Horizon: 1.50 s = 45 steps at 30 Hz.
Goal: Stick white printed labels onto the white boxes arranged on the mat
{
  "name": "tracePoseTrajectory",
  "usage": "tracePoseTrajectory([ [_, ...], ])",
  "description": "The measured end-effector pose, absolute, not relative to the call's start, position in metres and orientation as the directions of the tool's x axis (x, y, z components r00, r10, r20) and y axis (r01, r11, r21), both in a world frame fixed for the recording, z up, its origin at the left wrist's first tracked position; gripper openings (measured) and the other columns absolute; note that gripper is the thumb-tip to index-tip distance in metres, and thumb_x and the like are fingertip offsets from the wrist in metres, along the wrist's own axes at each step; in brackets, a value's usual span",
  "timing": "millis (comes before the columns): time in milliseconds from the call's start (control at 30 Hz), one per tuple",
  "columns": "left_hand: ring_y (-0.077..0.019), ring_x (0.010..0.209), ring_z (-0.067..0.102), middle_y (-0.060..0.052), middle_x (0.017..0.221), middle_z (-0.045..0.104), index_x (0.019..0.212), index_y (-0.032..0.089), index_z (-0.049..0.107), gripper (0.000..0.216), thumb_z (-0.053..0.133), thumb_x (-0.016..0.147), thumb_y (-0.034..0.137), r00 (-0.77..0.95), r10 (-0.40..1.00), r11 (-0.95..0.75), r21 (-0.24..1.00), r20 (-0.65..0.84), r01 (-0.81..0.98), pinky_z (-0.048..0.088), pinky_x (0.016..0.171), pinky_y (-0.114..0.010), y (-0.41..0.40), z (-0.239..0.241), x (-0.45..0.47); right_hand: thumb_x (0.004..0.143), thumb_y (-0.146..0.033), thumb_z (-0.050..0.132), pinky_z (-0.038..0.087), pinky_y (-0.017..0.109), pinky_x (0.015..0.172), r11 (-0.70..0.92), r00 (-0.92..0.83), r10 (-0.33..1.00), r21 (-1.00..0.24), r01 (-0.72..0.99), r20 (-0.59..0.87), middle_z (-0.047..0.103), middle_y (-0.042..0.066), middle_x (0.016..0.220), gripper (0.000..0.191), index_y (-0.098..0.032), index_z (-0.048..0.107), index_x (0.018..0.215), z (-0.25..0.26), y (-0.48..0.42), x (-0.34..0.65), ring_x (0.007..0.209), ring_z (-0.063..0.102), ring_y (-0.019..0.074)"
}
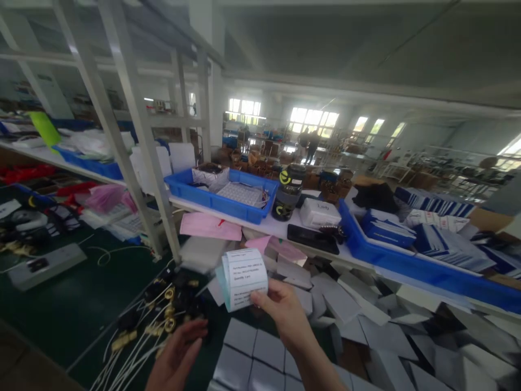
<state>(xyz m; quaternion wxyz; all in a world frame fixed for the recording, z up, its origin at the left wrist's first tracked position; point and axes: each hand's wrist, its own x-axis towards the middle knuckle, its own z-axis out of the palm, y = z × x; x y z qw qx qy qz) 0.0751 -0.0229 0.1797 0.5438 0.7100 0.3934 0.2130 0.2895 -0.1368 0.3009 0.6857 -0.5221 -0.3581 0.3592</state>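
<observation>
Nearest to you, at the bottom edge of the frame, your left hand (179,353) hangs left of centre with nothing in it, thumb and fingers apart. Your right hand (280,309), right of centre, clamps its thumb and fingers on the lower right edge of a label roll (246,274). That roll sits just below the middle of the frame, its printed side facing you; "Quantity" and "1 pcs" can be read on it.

Below the roll, at bottom centre, closed white boxes (232,366) stand side by side in rows. Just beyond your left hand, cables with brass connectors (169,309) lie bunched on the green desk (81,304). A jumble of white cartons (386,326), several with open flaps, fills the lower right.

Farther off, a pink sheet (209,226) hangs over the front of a pale shelf (271,227). On that shelf, near the middle of the frame, you have a blue tray (220,201), a dark bottle (287,195) beside it and a white box with handwriting (320,213). A long blue bin (358,244) of blue-and-white packets (388,228) runs to the right edge. Bright windows (313,120) line the far wall.
</observation>
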Motion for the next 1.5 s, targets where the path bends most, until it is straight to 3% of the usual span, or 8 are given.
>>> tracePoseTrajectory([
  [100,-0.0289,0.125,0.057,-0.012,0.138,0.057,0.126,0.020,0.056,0.057,0.056,0.087,0.063,0.634,0.769,0.034,0.996,-0.080,0.085,0.051,0.104,-0.039,-0.046,0.212,0.091,0.074,-0.049,0.079,0.057,0.038,0.086,0.106,0.526,0.850,-0.978,-0.181,-0.006,0.076,0.003,0.092,0.030,-0.026,0.080,0.093,0.264,-0.167,0.259,0.090,0.069,0.0253],
  [200,-0.0299,0.124,0.057,-0.015,0.136,0.058,0.128,0.017,0.053,0.062,0.059,0.086,0.062,0.644,0.755,0.155,0.988,-0.127,0.013,0.053,0.098,-0.036,-0.067,0.230,0.107,0.074,-0.053,0.078,0.055,0.042,0.093,0.040,0.562,0.824,-0.983,-0.180,-0.069,0.076,0.005,0.105,0.033,-0.026,0.080,0.094,0.245,-0.192,0.240,0.101,0.068,0.0292],
  [333,-0.0290,0.120,0.059,-0.015,0.132,0.061,0.132,0.017,0.050,0.064,0.063,0.085,0.059,0.663,0.712,0.279,0.960,-0.232,0.035,0.055,0.090,-0.033,-0.088,0.227,0.108,0.078,-0.052,0.075,0.055,0.042,0.094,0.009,0.567,0.820,-0.989,-0.151,-0.079,0.076,0.006,0.106,0.032,-0.026,0.080,0.095,0.237,-0.214,0.229,0.101,0.068,0.0290],
  [500,-0.0288,0.120,0.059,-0.013,0.132,0.061,0.128,0.018,0.053,0.066,0.066,0.080,0.063,0.632,0.723,0.299,0.951,-0.280,0.079,0.054,0.095,-0.035,-0.097,0.221,0.103,0.082,-0.047,0.073,0.054,0.038,0.091,0.014,0.581,0.813,-0.995,-0.095,-0.044,0.075,0.005,0.102,0.024,-0.027,0.080,0.093,0.234,-0.229,0.223,0.100,0.068,0.0268],
  [967,-0.0295,0.114,0.062,-0.010,0.127,0.064,0.126,0.020,0.053,0.070,0.068,0.075,0.066,0.542,0.770,0.343,0.935,-0.336,0.092,0.059,0.083,-0.032,-0.107,0.225,0.092,0.085,-0.037,0.070,0.051,0.037,0.092,-0.003,0.548,0.837,-1.000,-0.006,-0.006,0.073,0.004,0.089,0.016,-0.024,0.079,0.083,0.233,-0.234,0.210,0.094,0.066,0.0250],
  [1200,-0.0285,0.113,0.063,-0.010,0.131,0.062,0.124,0.020,0.055,0.068,0.066,0.076,0.066,0.530,0.782,0.319,0.941,-0.327,0.109,0.058,0.083,-0.032,-0.106,0.225,0.090,0.086,-0.038,0.069,0.051,0.036,0.092,0.022,0.537,0.843,-0.998,-0.053,-0.011,0.075,0.004,0.099,0.018,-0.027,0.080,0.093,0.234,-0.232,0.207,0.098,0.067,0.0249],
  [1333,-0.0279,0.119,0.059,-0.011,0.132,0.061,0.123,0.019,0.057,0.063,0.063,0.081,0.065,0.540,0.792,0.242,0.958,-0.285,0.151,0.055,0.092,-0.032,-0.101,0.222,0.090,0.085,-0.042,0.069,0.051,0.035,0.090,0.020,0.536,0.842,-0.992,-0.128,-0.053,0.075,0.004,0.101,0.021,-0.027,0.080,0.093,0.235,-0.232,0.208,0.099,0.067,0.0259],
  [1500,-0.0236,0.118,0.058,-0.008,0.126,0.063,0.114,0.021,0.064,0.042,0.062,0.089,0.054,0.484,0.874,-0.033,0.992,-0.032,0.125,0.052,0.098,-0.031,-0.095,0.225,0.090,0.083,-0.043,0.070,0.050,0.037,0.092,0.002,0.544,0.834,-0.986,-0.165,-0.089,0.074,0.006,0.102,0.022,-0.025,0.080,0.092,0.232,-0.233,0.212,0.101,0.066,0.0269],
])
